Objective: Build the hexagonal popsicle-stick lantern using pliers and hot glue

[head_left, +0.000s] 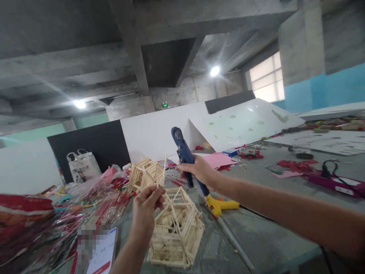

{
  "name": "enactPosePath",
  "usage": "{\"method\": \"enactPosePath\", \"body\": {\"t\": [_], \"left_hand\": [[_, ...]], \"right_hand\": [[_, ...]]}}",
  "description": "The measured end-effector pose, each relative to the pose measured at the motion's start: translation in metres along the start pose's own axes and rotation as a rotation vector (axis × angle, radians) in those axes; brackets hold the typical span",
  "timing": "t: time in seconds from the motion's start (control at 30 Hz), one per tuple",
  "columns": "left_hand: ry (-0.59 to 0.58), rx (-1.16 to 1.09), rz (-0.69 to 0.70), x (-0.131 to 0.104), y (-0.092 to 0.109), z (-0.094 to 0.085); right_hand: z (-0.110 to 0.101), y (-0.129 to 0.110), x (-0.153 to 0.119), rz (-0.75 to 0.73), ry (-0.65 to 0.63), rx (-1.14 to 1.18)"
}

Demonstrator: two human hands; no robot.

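My left hand (148, 203) pinches a thin pale wooden stick (165, 167) that points upward. My right hand (201, 171) is closed around the handles of dark blue pliers (182, 146), head up; the exact kind is unclear. Just below my left hand stands a many-sided frame of wooden sticks (184, 249), with sticks crossing over its top. A similar stick frame (142, 175) sits behind it. A yellow glue gun (219, 205) lies on the table under my right hand, its black cord running right beneath my forearm.
A phone (102, 251) lies at the lower left beside a heap of wrapped red sticks (94, 220). A white bag (82, 167) stands behind. Pink paper (218, 160), red scraps (251, 155) and a purple power strip (336, 184) are on the table (273, 243).
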State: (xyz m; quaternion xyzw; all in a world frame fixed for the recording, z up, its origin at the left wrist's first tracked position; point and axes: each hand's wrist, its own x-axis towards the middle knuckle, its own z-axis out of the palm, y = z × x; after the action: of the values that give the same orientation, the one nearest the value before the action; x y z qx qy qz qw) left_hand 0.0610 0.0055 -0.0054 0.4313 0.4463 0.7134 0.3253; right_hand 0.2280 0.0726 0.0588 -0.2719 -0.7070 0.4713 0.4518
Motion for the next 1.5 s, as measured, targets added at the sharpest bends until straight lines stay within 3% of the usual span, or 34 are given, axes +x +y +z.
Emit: {"method": "enactPosePath", "body": {"t": [0.13,0.23,0.4,0.63,0.83,0.97,1.13,1.27,1.37,1.5], "left_hand": [[0.042,0.204,0.115,0.013,0.003,-0.014],[0.056,0.408,0.224,0.025,0.005,-0.017],[0.052,0.731,0.377,0.055,0.002,-0.013],[0.099,1.183,0.701,0.106,-0.015,-0.014],[0.035,1.284,1.148,0.140,-0.030,-0.018],[0.010,1.326,1.323,0.155,-0.042,-0.023],[-0.059,1.538,1.323,0.161,-0.055,-0.030],[-0.160,1.799,1.234,0.164,-0.059,-0.035],[-0.197,1.871,1.168,0.167,-0.062,-0.039],[-0.179,1.916,1.182,0.170,-0.068,-0.041]], "right_hand": [[-0.034,0.002,-0.001,0.118,-0.085,-0.262],[-0.043,0.011,-0.003,0.310,-0.211,-0.426],[-0.031,0.028,0.007,0.433,-0.379,-0.474],[-0.019,0.051,0.052,0.464,-0.420,-0.374],[-0.016,0.062,0.078,0.522,-0.433,-0.387],[-0.013,0.072,0.094,0.580,-0.461,-0.333],[-0.008,0.080,0.110,0.646,-0.490,-0.279],[-0.002,0.083,0.117,0.685,-0.522,-0.263],[0.001,0.087,0.121,0.684,-0.537,-0.253],[0.003,0.093,0.124,0.693,-0.550,-0.293]]}}
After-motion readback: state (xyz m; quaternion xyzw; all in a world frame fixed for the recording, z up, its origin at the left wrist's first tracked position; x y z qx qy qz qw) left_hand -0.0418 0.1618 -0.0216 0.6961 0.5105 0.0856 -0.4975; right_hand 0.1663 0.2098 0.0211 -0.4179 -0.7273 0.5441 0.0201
